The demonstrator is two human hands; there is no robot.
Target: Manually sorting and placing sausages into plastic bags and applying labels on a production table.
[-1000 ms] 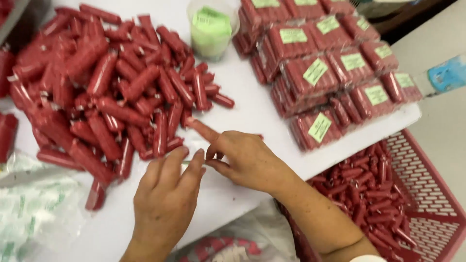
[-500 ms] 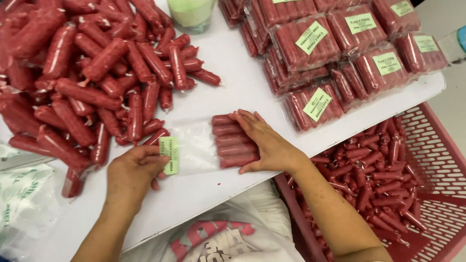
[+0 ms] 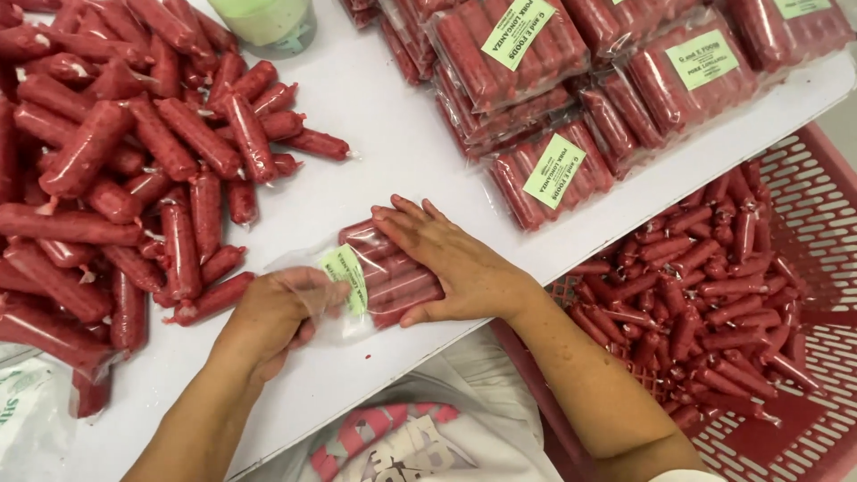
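A clear plastic bag [image 3: 379, 272] holding a row of red sausages lies near the front edge of the white table [image 3: 393, 134]. My right hand [image 3: 446, 263] lies flat on the sausages in the bag, fingers spread. My left hand [image 3: 272, 317] pinches the bag's open end and folds it over the sausages, together with a green label [image 3: 346, 275]. A big heap of loose red sausages [image 3: 134, 170] lies just left of both hands.
Stacked sealed sausage packs with green labels [image 3: 553, 170] fill the table's far right. A clear tub of green labels [image 3: 268, 20] stands at the top. A red plastic crate [image 3: 794, 268] of loose sausages sits below the table on the right. Plastic bags [image 3: 27, 419] lie at the lower left.
My left hand has brought the bag's flap and the green label over onto the sausages. My right hand stays pressed on the pack. The view has shifted closer.
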